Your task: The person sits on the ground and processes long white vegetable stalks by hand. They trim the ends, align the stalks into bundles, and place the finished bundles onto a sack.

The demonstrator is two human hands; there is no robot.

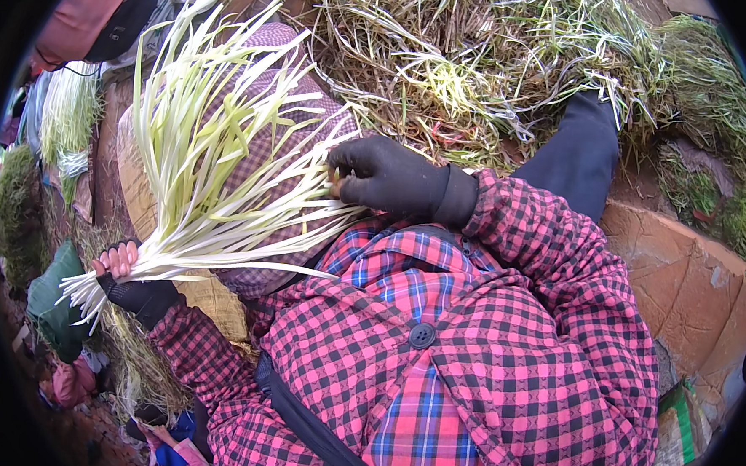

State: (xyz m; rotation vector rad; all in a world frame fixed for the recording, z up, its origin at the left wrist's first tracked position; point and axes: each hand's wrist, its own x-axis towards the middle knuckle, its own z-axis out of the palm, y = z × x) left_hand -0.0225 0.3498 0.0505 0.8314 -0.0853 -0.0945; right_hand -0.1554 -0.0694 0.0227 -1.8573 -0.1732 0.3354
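Observation:
A fanned bunch of long, pale yellow-green leafy stalks (205,180), looking like blanched chives, spreads across the left half of the view over a checked cloth on my lap. My left hand (121,267), in a dark fingerless glove, grips the bunch around its white lower ends, which stick out past the fist. At the leaf side of the bunch, my right hand (373,176), in a dark glove, has its thumb and fingers pinched together on some leaves. Exactly how many leaves it holds is hidden.
Loose green and straw-coloured leaves (463,79) lie heaped ahead. Beside me at the right is a brown padded surface (674,274). Another person's capped head (96,13) is close at upper left; more bundles (69,116) lie below it. Another person's hands (163,437) show at lower left.

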